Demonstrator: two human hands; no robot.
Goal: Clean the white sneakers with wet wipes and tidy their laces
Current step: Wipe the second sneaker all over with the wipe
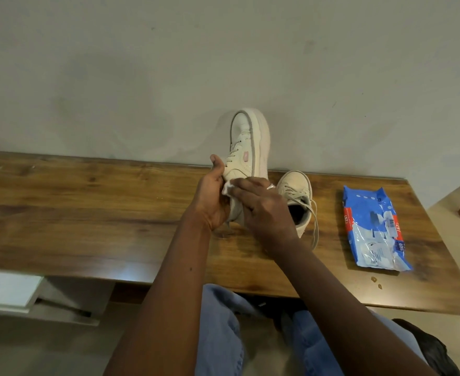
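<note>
A person sits at a brown wood table [87, 213] by a grey wall [142, 77]. Blue jeans [220, 335] show at the bottom.

The left hand [212, 198] holds a white shoe [247, 147] up off the table. The fingers are wrapped tight around the back part of the shoe. The toe of the shoe points up and away, toward the wall. The shoe has a small pink mark on its side, and its thick sole faces right.

The right hand [264, 210] is just beside the left hand. It presses a white wipe [227, 189] flat on the side of the shoe, near the heel. Only a small bit of the wipe sticks out by the fingers.

The other shoe [296, 196] sits on the table, just right of the hands. Part of it hides behind the right hand. Its laces [315, 221] are loose and hang down onto the table.

A blue pack of wipes [372, 229] lies flat on the table, off to the right, well apart from the shoes. Two tiny crumbs [375, 282] lie on the table near the pack.
</note>
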